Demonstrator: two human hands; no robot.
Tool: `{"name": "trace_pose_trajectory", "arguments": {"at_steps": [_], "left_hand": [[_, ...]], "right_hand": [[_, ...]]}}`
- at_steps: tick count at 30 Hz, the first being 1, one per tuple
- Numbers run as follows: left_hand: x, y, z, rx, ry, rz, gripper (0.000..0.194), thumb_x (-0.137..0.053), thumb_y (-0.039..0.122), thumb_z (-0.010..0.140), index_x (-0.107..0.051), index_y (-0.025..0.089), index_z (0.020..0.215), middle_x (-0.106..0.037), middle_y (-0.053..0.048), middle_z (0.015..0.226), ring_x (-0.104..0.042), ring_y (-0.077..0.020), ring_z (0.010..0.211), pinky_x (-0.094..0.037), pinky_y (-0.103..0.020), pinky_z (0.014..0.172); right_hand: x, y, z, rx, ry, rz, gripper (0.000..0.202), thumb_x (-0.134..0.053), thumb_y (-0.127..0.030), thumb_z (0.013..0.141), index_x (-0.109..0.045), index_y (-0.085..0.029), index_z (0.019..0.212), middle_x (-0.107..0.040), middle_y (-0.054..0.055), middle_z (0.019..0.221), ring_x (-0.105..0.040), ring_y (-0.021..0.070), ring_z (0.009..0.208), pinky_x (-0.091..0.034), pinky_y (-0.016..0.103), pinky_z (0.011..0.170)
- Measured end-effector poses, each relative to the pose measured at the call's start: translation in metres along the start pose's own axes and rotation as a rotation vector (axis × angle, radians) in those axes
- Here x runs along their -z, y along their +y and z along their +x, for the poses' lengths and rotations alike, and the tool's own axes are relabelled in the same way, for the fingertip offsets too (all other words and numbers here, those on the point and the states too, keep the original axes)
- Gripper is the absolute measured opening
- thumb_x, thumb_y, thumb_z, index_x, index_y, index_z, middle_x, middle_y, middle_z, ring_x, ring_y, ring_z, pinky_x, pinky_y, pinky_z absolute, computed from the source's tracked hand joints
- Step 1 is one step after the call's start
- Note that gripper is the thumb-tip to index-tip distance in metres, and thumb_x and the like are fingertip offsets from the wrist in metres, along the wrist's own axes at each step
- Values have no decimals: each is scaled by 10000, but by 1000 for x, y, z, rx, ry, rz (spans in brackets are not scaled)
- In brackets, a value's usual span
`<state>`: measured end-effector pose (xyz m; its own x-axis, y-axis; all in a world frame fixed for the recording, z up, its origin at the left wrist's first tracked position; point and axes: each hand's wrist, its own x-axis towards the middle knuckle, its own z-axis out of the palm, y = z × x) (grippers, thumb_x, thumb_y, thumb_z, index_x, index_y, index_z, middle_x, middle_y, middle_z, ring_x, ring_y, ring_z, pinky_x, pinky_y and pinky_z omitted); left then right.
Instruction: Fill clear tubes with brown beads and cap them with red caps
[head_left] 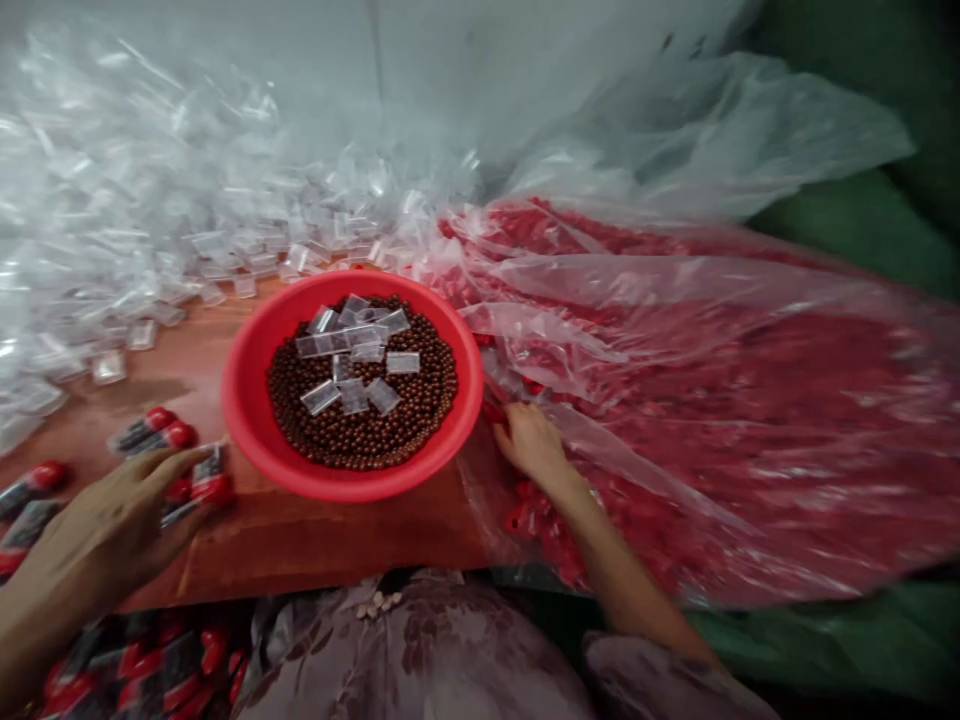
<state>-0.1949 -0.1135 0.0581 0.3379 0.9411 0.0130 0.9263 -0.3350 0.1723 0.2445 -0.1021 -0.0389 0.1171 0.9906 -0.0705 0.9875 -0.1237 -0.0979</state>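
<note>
My left hand (124, 510) is at the left of the table, its thumb and fingers around a small clear container with a red cap (212, 480). My right hand (529, 440) reaches to the mouth of the plastic bag of red pieces, just right of the red basin (251, 440). Its fingertips are at a small red piece (493, 412), and they are partly hidden. Brown beads (360, 445) fill the bottom of the basin, with several clear plastic containers (403, 362) lying on top of them.
Clear containers (142, 190) form a large heap at the back left. The bag of red pieces (750, 400) covers the right side. Several red-capped containers (30, 525) lie on the orange tabletop (337, 540), and more (150, 670) are below its front edge.
</note>
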Motion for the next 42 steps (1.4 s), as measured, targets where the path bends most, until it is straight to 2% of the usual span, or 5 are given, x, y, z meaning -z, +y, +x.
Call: {"name": "trace_pose_trajectory", "arguments": {"at_steps": [5, 13, 25, 30, 42], "left_hand": [[13, 71, 60, -238, -8, 36, 241, -408, 342, 895, -601, 208, 947, -663, -23, 864, -611, -155, 757, -441, -265, 681], [-56, 113, 166, -787, -179, 323, 230, -435, 49, 808, -644, 102, 886, -664, -163, 907, -624, -235, 843, -436, -333, 719], [-82, 135, 202, -47, -737, -434, 342, -540, 364, 809, -524, 151, 542, -487, 13, 369, -399, -84, 314, -347, -197, 385], [-104, 154, 225, 305, -605, -814, 246, -607, 353, 799, -542, 124, 741, -505, 37, 411, -448, -76, 329, -358, -170, 379], [-76, 130, 193, -90, -395, -1489, 318, -675, 236, 732, -605, 140, 1026, -657, -68, 1055, -612, -121, 906, -468, -278, 879]], "right_hand": [[8, 6, 11, -151, 227, 510, 216, -515, -243, 761, -578, -152, 946, -648, 35, 655, -564, 165, 530, -430, 290, 532], [58, -53, 6, 71, 274, 1333, 228, -629, -347, 717, -583, -181, 868, -642, -19, 621, -507, 83, 405, -448, 223, 409], [46, -68, 13, 79, 225, 1399, 172, -592, -320, 777, -596, -188, 886, -611, -33, 622, -479, 73, 426, -393, 204, 420], [44, -67, 12, 76, 199, 1392, 162, -590, -309, 785, -603, -187, 890, -609, -31, 627, -490, 75, 441, -401, 202, 432], [68, -68, 27, 147, 87, 1526, 323, -476, -423, 837, -603, -207, 1042, -550, -23, 678, -454, 79, 472, -393, 201, 415]]}}
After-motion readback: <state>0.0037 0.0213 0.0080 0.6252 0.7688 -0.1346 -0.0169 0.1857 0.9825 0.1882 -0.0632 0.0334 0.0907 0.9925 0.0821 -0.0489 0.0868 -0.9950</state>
